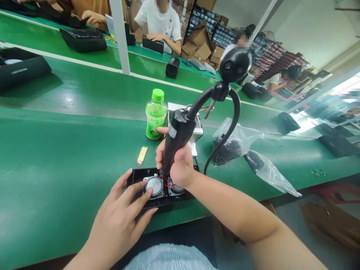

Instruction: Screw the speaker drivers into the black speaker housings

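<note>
A black speaker panel [137, 174] with two round silver drivers lies on the green bench in front of me. My left hand [121, 217] rests on its left end, fingers spread over the left driver [154, 186]. My right hand [180, 163] grips a black electric screwdriver [177, 134] held upright, tip down between the two drivers near red wires. A black cable [223, 140] loops from the tool's top up to a hanging black mount [235, 65].
A green-capped drink bottle [155, 114], a small white box [197, 129], a yellowish strip [142, 155] and plastic bags of black parts [239, 144] sit behind the panel. Black speakers lie on the far conveyor, a white post [120, 35] stands there, and other people work beyond.
</note>
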{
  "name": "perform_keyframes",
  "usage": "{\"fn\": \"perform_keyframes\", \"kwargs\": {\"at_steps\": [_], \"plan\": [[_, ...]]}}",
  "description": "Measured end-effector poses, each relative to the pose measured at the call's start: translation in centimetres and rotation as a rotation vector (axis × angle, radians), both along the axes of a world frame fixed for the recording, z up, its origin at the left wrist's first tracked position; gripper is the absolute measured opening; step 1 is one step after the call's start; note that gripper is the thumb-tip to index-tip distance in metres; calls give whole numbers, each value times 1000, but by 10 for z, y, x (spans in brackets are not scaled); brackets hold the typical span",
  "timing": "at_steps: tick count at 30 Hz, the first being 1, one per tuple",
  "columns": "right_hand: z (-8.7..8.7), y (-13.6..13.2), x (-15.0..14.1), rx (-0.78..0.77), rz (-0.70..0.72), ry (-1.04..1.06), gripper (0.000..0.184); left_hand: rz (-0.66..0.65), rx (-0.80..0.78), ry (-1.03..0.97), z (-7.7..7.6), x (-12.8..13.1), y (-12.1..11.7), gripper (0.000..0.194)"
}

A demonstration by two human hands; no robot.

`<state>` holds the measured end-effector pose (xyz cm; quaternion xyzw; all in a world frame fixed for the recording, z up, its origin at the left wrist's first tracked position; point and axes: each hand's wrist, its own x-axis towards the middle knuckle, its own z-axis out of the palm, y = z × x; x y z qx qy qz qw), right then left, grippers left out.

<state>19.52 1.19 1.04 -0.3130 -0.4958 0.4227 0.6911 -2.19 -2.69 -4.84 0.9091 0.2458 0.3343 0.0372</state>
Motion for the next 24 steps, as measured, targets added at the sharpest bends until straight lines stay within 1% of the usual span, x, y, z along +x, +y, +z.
{"fn": "perform_keyframes", "kwargs": {"at_steps": [2, 4, 7, 9, 11, 13, 15, 17, 20, 24], "plan": [[17, -6, 9, 17, -58, 36, 70, 6, 8, -9, -4, 0, -2, 38], [41, -12, 24, 67, -146, 67, 70, 16, 7, -14, -9, -1, -5, 40], [74, -15, 47, 186, -349, 0, 73, 69, -26, -22, -17, -3, -10, 48], [85, -9, 57, 223, -425, -76, 72, 140, -79, -44, -20, -6, -12, 61], [83, 0, 61, 235, -430, -136, 70, 206, -149, -80, -21, -8, -13, 76], [73, 9, 60, 220, -395, -169, 66, 242, -219, -97, -21, -8, -12, 87], [62, 14, 58, 191, -370, -172, 64, 248, -276, -87, -19, -7, -11, 91], [56, 15, 56, 171, -373, -167, 68, 240, -322, -79, -18, -6, -10, 93], [57, 12, 56, 163, -386, -165, 77, 226, -363, -99, -18, -6, -8, 97], [59, 9, 58, 139, -408, -119, 80, 227, -403, -111, -19, -7, -9, 101]]}}
